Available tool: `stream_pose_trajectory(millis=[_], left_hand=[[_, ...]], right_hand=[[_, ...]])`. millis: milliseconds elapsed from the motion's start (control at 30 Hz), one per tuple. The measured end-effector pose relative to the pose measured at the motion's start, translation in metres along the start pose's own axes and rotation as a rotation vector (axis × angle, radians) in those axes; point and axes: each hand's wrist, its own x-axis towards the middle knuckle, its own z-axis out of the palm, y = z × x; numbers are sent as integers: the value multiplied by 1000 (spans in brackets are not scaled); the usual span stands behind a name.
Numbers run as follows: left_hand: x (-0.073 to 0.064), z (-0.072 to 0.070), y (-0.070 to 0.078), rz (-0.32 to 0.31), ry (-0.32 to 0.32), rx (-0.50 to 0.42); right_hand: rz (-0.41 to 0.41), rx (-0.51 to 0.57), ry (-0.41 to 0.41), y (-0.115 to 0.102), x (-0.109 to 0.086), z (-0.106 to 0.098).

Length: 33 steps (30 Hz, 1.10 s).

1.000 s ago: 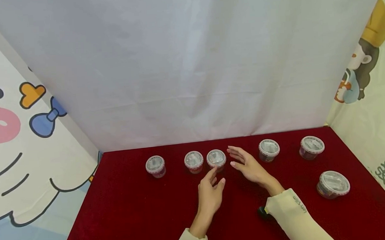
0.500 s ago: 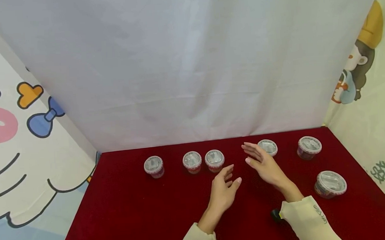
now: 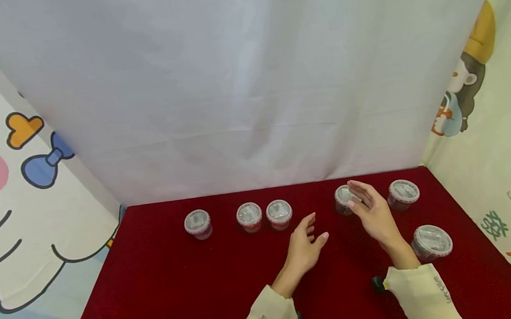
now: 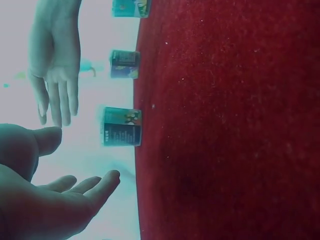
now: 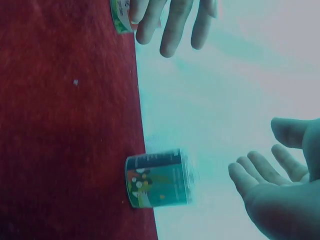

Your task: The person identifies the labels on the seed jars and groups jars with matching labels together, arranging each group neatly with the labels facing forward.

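Small lidded tubs with pale rims and clear lids stand upright on a red cloth. My right hand (image 3: pixel 374 216) hovers beside the fourth tub from the left (image 3: pixel 342 206), its thumb and fingers spread, hiding the tub's right part. In the right wrist view that tub (image 5: pixel 157 179) appears apart from the fingers. My left hand (image 3: pixel 303 248) is held in the air to the right of a red-rimmed tub (image 3: pixel 279 215), fingers loosely bent, thumb out. Neither hand holds anything.
Two more tubs, one (image 3: pixel 249 217) and another (image 3: pixel 198 224), stand to the left. At the right are a tub (image 3: pixel 403 194) and a wider one (image 3: pixel 432 242). A white curtain (image 3: pixel 236 108) rises behind the red cloth (image 3: pixel 166 282), with printed walls at both sides.
Both hands have moved to the right, away from the red-rimmed tub, the right one reaching the fourth tub. The head view has turned slightly right. The tubs stand where they were.
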Motion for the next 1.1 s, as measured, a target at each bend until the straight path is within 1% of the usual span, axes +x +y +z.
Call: stream_pose_trajectory(millis=[100, 200, 367, 433, 600, 733, 767, 867, 967, 1000, 1100], left_hand=[[6, 5, 0, -6, -6, 4], [12, 10, -1, -13, -16, 9], [22, 19, 0, -20, -29, 23], [27, 23, -1, -24, -30, 31], [38, 32, -4, -14, -30, 39], [44, 35, -1, -1, -43, 28], [45, 36, -1, 15, -44, 42], [50, 40, -1, 17, -62, 47], [57, 45, -3, -1, -80, 48], [59, 47, -4, -20, -90, 34], [66, 51, -6, -36, -108, 39]], right_hand=[[17, -4, 40, 1, 0, -5], [48, -29, 53, 2, 1, -9], [121, -106, 53, 6, 1, -14], [156, -122, 52, 8, 2, -16], [224, -131, 50, 14, 4, -19], [264, -143, 42, 21, 7, -19], [273, -142, 38, 22, 7, -19], [290, -139, 23, 25, 8, -18], [298, -133, 10, 29, 10, -17], [303, -130, 6, 30, 10, -16], [316, -142, -8, 34, 12, -13]])
